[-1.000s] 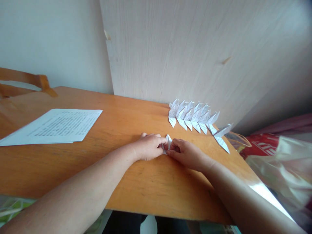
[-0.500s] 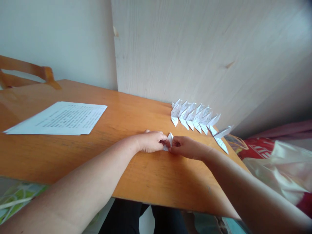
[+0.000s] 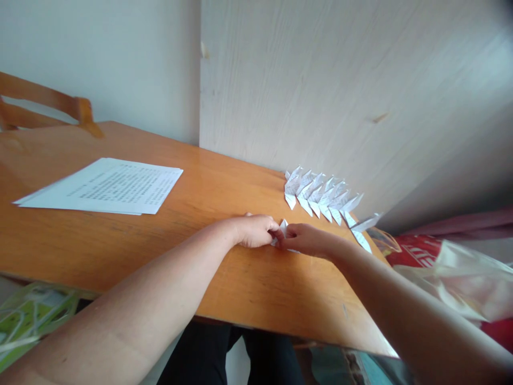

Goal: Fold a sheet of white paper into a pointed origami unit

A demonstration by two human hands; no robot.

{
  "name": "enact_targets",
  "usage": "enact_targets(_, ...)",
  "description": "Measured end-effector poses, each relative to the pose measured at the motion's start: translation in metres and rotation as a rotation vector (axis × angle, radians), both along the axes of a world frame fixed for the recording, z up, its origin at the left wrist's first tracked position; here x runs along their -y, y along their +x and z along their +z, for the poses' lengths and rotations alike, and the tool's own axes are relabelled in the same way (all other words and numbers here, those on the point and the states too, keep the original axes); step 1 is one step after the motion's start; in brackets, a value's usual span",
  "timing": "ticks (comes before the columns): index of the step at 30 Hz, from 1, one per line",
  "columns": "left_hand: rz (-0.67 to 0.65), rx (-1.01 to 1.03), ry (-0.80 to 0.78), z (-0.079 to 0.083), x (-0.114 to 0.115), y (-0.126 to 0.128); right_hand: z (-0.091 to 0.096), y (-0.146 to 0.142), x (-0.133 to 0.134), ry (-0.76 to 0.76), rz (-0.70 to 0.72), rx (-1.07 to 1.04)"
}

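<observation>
A small folded piece of white printed paper lies on the orange wooden table, pinched from both sides. My left hand presses it from the left with curled fingers. From the right, my right hand grips it with fingertips closed. Only the paper's pointed tip shows between the hands. Behind them, a row of several finished folded paper pieces lies along the pale wood panel.
A stack of printed sheets lies on the table's left part. A wooden chair back stands at far left. Red and clear plastic bags sit off the table's right edge. A green patterned item lies below the front edge.
The view has shifted, so everything sits slightly lower left to right. Both hands stay on the small folded paper, with the right fingers closing tighter on it.
</observation>
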State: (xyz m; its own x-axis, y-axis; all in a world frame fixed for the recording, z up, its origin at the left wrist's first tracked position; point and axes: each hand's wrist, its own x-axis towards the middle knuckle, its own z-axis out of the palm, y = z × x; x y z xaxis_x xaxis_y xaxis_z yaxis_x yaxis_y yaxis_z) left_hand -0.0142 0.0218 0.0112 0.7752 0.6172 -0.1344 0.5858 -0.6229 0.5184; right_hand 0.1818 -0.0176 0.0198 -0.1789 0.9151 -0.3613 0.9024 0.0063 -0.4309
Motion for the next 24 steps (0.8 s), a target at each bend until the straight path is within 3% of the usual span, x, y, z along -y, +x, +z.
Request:
enact_targets(13, 0.002, 0.091, -0.066, -0.005, -0.003, 0.004, -0.005, -0.004, -0.002, 0.018, -0.021, 0.054)
enact_targets(24, 0.023, 0.057, 0.029, 0.0, 0.006, 0.006, 0.004, 0.013, -0.008, -0.108, 0.146, -0.067)
